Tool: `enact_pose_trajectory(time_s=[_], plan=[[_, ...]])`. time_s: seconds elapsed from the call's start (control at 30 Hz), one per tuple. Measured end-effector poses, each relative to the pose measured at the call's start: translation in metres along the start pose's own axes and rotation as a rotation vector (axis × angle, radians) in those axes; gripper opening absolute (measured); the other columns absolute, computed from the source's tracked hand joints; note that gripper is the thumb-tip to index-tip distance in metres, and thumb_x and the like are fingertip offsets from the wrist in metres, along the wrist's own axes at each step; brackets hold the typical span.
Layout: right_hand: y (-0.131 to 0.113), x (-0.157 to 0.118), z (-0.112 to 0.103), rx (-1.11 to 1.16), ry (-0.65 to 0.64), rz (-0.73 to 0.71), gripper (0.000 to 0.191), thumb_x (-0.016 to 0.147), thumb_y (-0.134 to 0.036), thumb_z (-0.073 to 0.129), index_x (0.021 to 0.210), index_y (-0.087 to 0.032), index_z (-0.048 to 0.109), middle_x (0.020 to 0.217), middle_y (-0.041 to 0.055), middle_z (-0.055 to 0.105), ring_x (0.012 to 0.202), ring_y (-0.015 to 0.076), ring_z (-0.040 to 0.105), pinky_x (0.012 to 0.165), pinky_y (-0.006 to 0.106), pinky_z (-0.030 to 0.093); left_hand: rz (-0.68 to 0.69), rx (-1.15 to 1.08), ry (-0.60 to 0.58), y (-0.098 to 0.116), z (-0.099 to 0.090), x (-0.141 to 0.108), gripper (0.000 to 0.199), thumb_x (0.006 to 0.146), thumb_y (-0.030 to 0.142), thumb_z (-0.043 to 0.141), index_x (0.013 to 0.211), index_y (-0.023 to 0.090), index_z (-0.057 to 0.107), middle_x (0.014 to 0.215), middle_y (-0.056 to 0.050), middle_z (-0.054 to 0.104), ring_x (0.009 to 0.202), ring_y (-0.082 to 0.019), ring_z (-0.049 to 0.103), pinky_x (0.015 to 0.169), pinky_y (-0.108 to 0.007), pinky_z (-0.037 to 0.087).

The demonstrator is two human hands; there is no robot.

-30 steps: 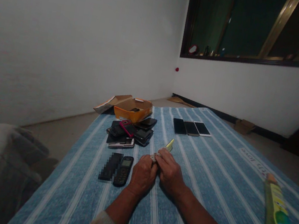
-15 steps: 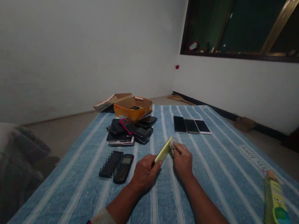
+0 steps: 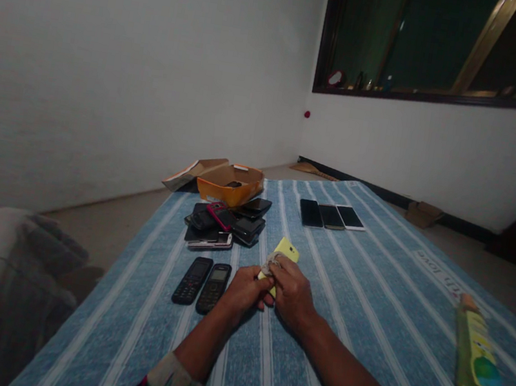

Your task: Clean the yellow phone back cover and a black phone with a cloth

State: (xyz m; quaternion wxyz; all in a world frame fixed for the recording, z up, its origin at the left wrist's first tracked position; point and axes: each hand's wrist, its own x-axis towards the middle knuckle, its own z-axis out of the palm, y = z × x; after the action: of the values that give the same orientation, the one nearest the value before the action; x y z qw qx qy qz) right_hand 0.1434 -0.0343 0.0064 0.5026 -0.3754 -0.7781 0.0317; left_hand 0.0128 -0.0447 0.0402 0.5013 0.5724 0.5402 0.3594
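Observation:
A yellow-backed smartphone [image 3: 287,248] is held over the striped cloth, its back with the camera facing up. My left hand [image 3: 243,292] grips its lower left edge, fingers closed. My right hand [image 3: 294,290] is closed on a small whitish cloth [image 3: 271,262] and presses it against the phone's back. The lower part of the phone is mostly hidden by my fingers. Left of my hands, two black keypad phones, one [image 3: 192,280] and another [image 3: 213,288], lie side by side.
A pile of phones [image 3: 224,221] lies before an open orange box [image 3: 226,194]. Three smartphones [image 3: 331,216] rest in a row farther back. A bottle of yellow-green liquid [image 3: 480,365] lies at the right on the blue striped cloth [image 3: 332,374].
The yellow phone has turned from edge-on to show its back. My right hand has moved left and down with the cloth, from the phone's upper edge onto its back.

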Motion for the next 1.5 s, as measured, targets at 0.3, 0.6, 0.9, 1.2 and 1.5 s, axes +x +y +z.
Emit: enact_pose_trajectory(time_s=[0.3,0.6,0.9,1.2,1.5], plan=[[-0.003,0.0,-0.004,-0.08,-0.188,-0.022,0.019,0.089,-0.011,0.053,0.101,-0.016,0.068,0.106,0.0132,0.066,0.102,0.0237,0.059,0.089,0.037,0.05,-0.103,0.338,-0.002,0.009,-0.012,0.002,0.012,0.079,0.028,0.051,0.076,0.017,0.055,0.061,-0.004,0.064,0.056,-0.019,0.066,0.054,-0.029,0.049],[0.008,-0.001,-0.006,-0.185,-0.298,0.056,0.018,0.087,-0.011,0.056,0.099,-0.018,0.068,0.105,0.0114,0.066,0.101,0.0237,0.058,0.089,0.036,0.046,-0.029,1.042,0.161,0.022,-0.009,-0.009,0.033,0.086,0.048,0.049,0.092,0.018,0.062,0.092,-0.013,0.068,0.093,-0.031,0.066,0.078,-0.039,0.047],[0.033,0.004,-0.018,-0.27,-0.276,0.23,0.031,0.085,-0.002,0.046,0.1,-0.017,0.069,0.11,0.0114,0.066,0.108,0.0225,0.056,0.095,0.032,0.043,0.172,1.099,0.199,0.019,0.01,-0.017,0.058,0.068,0.05,0.074,0.111,0.017,0.054,0.107,-0.009,0.059,0.105,-0.028,0.055,0.087,-0.036,0.044],[0.005,0.003,-0.011,-0.196,-0.436,0.042,0.016,0.09,-0.013,0.052,0.087,-0.018,0.066,0.096,0.007,0.064,0.093,0.0193,0.057,0.083,0.027,0.045,0.264,1.034,0.275,0.0,0.01,-0.008,0.052,0.08,0.033,0.062,0.125,0.011,0.048,0.107,-0.012,0.062,0.103,-0.029,0.055,0.09,-0.039,0.043],[0.033,0.006,-0.011,-0.3,-0.34,0.192,0.027,0.088,-0.01,0.049,0.102,-0.019,0.07,0.113,0.0104,0.066,0.112,0.0224,0.056,0.096,0.033,0.044,0.252,0.995,0.279,0.001,0.012,-0.013,0.053,0.07,0.034,0.073,0.115,0.017,0.051,0.11,-0.009,0.06,0.105,-0.028,0.053,0.09,-0.037,0.042]])
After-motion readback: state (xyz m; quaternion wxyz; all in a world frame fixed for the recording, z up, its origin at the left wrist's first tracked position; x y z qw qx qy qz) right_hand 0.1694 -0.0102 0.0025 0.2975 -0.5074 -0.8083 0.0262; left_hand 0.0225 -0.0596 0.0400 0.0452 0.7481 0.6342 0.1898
